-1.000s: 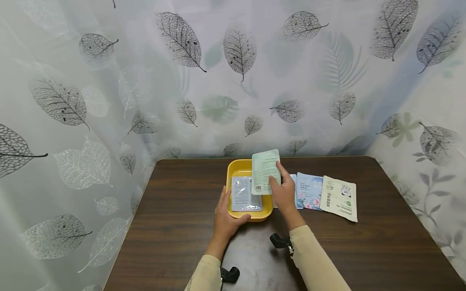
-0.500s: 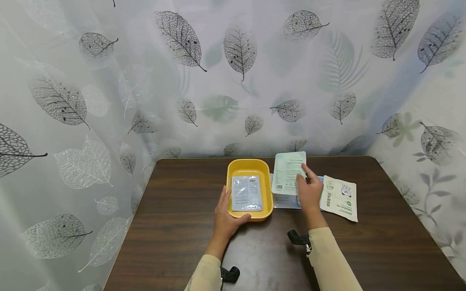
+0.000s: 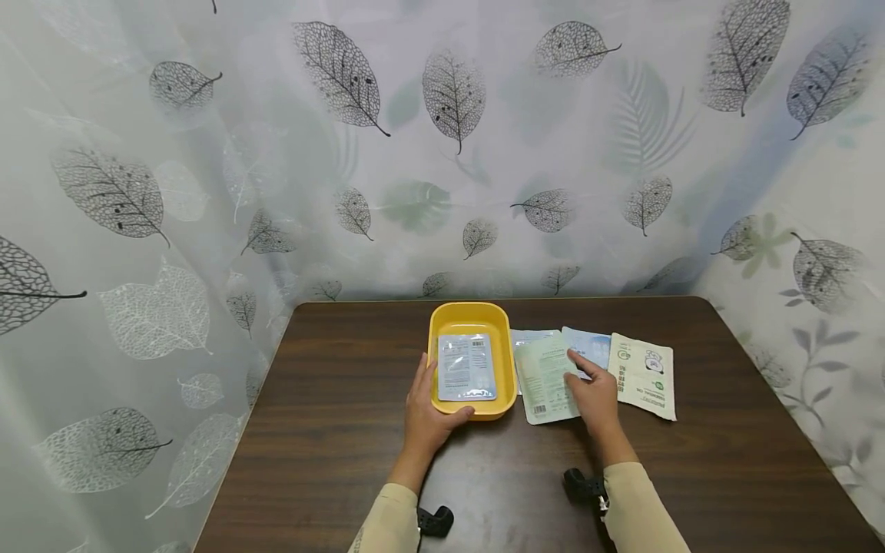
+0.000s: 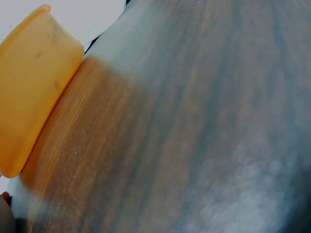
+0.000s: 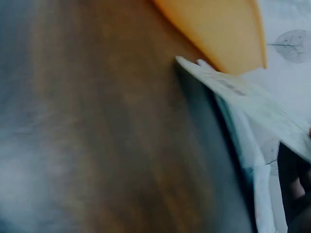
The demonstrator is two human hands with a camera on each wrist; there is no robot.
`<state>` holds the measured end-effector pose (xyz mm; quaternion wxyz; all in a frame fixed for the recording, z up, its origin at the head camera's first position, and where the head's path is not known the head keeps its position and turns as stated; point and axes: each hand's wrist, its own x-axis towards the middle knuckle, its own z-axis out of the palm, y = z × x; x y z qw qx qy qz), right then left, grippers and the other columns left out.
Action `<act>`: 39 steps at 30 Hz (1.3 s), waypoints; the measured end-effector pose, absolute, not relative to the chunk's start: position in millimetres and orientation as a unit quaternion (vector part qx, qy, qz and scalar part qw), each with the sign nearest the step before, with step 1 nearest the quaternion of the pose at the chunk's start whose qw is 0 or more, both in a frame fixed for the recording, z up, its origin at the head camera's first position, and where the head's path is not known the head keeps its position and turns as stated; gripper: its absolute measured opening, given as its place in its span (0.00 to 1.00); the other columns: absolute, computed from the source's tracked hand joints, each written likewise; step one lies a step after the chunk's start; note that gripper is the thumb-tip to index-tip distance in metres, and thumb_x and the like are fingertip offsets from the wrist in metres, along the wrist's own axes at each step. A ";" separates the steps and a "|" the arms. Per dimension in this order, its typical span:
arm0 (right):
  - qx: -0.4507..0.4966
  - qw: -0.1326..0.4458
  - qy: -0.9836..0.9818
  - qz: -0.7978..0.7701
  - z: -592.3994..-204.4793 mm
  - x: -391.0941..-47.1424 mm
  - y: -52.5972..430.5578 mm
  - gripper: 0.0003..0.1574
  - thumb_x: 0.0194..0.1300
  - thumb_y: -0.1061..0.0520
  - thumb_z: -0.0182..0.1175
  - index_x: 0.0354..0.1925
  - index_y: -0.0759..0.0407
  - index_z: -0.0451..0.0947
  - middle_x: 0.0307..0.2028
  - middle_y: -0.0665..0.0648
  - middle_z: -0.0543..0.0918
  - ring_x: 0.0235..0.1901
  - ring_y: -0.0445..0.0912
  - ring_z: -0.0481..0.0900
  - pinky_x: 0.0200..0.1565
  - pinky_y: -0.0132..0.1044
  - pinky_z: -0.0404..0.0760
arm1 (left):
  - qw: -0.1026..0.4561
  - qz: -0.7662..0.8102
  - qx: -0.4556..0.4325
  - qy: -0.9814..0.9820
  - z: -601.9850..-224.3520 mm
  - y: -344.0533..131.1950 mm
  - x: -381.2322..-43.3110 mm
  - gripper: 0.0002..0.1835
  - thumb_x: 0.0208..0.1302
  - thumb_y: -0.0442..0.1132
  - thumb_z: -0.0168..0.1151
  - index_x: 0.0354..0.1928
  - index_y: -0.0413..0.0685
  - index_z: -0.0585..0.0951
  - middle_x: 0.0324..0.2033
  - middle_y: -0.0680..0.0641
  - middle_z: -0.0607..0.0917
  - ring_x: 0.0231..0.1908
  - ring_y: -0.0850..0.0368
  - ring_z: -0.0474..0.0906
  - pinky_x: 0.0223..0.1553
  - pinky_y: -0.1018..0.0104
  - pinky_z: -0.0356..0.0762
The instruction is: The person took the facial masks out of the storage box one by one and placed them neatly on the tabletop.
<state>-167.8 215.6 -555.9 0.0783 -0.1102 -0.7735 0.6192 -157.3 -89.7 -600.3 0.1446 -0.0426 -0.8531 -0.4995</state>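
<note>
My right hand (image 3: 597, 392) pinches the right edge of a light green face mask packet (image 3: 545, 382), which lies tilted over other packets right of the yellow plastic basin (image 3: 467, 315). In the right wrist view the green packet (image 5: 252, 104) is seen nearly edge-on, its near end raised above the wood. My left hand (image 3: 425, 418) rests at the basin's front left corner, fingers along the left side and thumb at the front rim. A silvery-blue packet (image 3: 467, 369) lies inside the basin. The left wrist view shows the basin's wall (image 4: 34, 92), with little of the hand.
Partly covered beside the green packet are a pale blue packet (image 3: 535, 336) and a blue packet (image 3: 589, 346). Further right lies a cream packet (image 3: 646, 376) with a panda picture. All rest on a dark wooden table (image 3: 346, 415), behind which hangs a leaf-patterned curtain (image 3: 415, 153).
My right hand has carried the green packet from over the basin to the right, then lowered it onto the packets there. My left hand stays at the basin.
</note>
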 end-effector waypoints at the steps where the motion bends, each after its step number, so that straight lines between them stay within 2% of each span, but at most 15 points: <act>1: -0.105 0.065 -0.783 0.610 -559.1 -166.5 216.2 0.32 0.68 0.67 0.55 0.70 0.60 0.73 0.67 0.68 0.76 0.30 0.28 0.83 0.33 0.24 0.82 | 0.145 -0.498 -0.043 -0.854 -600.9 -89.6 -157.5 0.61 0.36 0.63 0.82 0.74 0.47 0.68 0.79 0.47 0.61 0.74 0.41 0.65 0.67 0.32 0.65; 7: -0.068 0.032 -0.822 0.564 -573.4 -158.8 221.6 0.34 0.63 0.70 0.54 0.67 0.60 0.76 0.61 0.69 0.79 0.25 0.33 0.75 0.28 0.31 0.76 | 0.155 -0.493 -0.052 -0.855 -603.1 -89.6 -157.6 0.60 0.36 0.63 0.82 0.74 0.46 0.69 0.79 0.43 0.62 0.73 0.40 0.67 0.66 0.32 0.66; 11: -0.032 0.045 -0.866 0.498 -579.5 -156.1 226.1 0.31 0.60 0.69 0.58 0.62 0.61 0.81 0.59 0.67 0.82 0.35 0.41 0.74 0.36 0.31 0.73 | 0.165 -0.490 -0.054 -0.854 -603.3 -90.1 -157.6 0.60 0.36 0.63 0.81 0.73 0.45 0.70 0.79 0.44 0.62 0.73 0.39 0.67 0.65 0.32 0.68; 13: -0.018 0.048 -0.883 0.466 -581.8 -155.5 228.7 0.30 0.58 0.68 0.59 0.61 0.61 0.82 0.59 0.66 0.83 0.45 0.46 0.77 0.43 0.30 0.74 | 0.166 -0.491 -0.054 -0.854 -603.0 -90.2 -157.8 0.60 0.36 0.63 0.81 0.73 0.45 0.70 0.79 0.44 0.62 0.73 0.39 0.67 0.65 0.32 0.68; 15: -0.007 0.046 -0.895 0.444 -583.6 -154.0 231.5 0.30 0.56 0.68 0.60 0.59 0.62 0.83 0.57 0.66 0.84 0.48 0.49 0.75 0.44 0.30 0.72 | 0.163 -0.491 -0.055 -0.854 -602.8 -90.0 -158.1 0.60 0.36 0.64 0.81 0.73 0.46 0.70 0.79 0.45 0.62 0.73 0.39 0.67 0.65 0.32 0.68; 17: 0.000 0.040 -0.903 0.428 -584.1 -152.2 234.0 0.29 0.56 0.67 0.61 0.58 0.62 0.84 0.56 0.65 0.85 0.49 0.48 0.76 0.45 0.30 0.72 | 0.159 -0.491 -0.055 -0.855 -603.1 -89.6 -158.5 0.60 0.36 0.65 0.81 0.73 0.46 0.69 0.79 0.46 0.62 0.73 0.40 0.67 0.65 0.33 0.68; 19: 0.005 0.027 -0.905 0.425 -583.7 -150.3 235.8 0.29 0.56 0.67 0.61 0.58 0.63 0.84 0.50 0.63 0.87 0.42 0.46 0.75 0.40 0.31 0.71 | 0.159 -0.490 -0.055 -0.855 -603.9 -89.4 -158.9 0.60 0.36 0.65 0.81 0.73 0.46 0.69 0.79 0.45 0.62 0.73 0.40 0.67 0.66 0.33 0.68; 21: 0.007 0.007 -0.906 0.423 -582.5 -148.8 236.7 0.28 0.57 0.66 0.63 0.58 0.62 0.84 0.39 0.61 0.86 0.32 0.43 0.72 0.34 0.31 0.69 | 0.162 -0.489 -0.056 -0.855 -604.6 -89.3 -159.3 0.60 0.37 0.64 0.81 0.73 0.45 0.70 0.79 0.45 0.62 0.73 0.39 0.67 0.66 0.33 0.68; 24: 0.008 -0.019 -0.905 0.425 -581.4 -147.2 236.7 0.28 0.59 0.64 0.65 0.59 0.61 0.83 0.25 0.55 0.76 0.22 0.40 0.64 0.27 0.33 0.65 | 0.164 -0.488 -0.054 -0.856 -605.0 -89.1 -159.5 0.60 0.37 0.64 0.81 0.73 0.46 0.69 0.79 0.46 0.62 0.73 0.40 0.67 0.66 0.32 0.67; 26: 0.009 -0.020 -0.902 0.431 -583.5 -146.1 236.9 0.27 0.61 0.63 0.66 0.60 0.60 0.83 0.21 0.52 0.70 0.20 0.40 0.62 0.27 0.33 0.65 | 0.161 -0.488 -0.052 -0.857 -604.5 -88.9 -159.2 0.60 0.38 0.64 0.81 0.74 0.46 0.69 0.79 0.47 0.61 0.74 0.40 0.66 0.66 0.32 0.66; 32: 0.019 0.032 -0.896 0.443 -592.7 -141.6 235.8 0.27 0.62 0.64 0.68 0.60 0.60 0.82 0.28 0.54 0.75 0.25 0.38 0.66 0.32 0.34 0.67 | 0.155 -0.491 -0.047 -0.856 -603.8 -89.2 -158.5 0.60 0.38 0.64 0.81 0.74 0.47 0.69 0.80 0.48 0.60 0.74 0.41 0.65 0.67 0.33 0.66; 39: 0.028 0.108 -0.884 0.453 -598.7 -135.9 231.8 0.23 0.57 0.67 0.70 0.53 0.62 0.86 0.35 0.57 0.82 0.28 0.36 0.70 0.30 0.29 0.71 | 0.156 -0.489 -0.049 -0.857 -604.8 -90.0 -158.2 0.60 0.37 0.64 0.81 0.74 0.47 0.69 0.80 0.49 0.60 0.74 0.40 0.66 0.66 0.32 0.66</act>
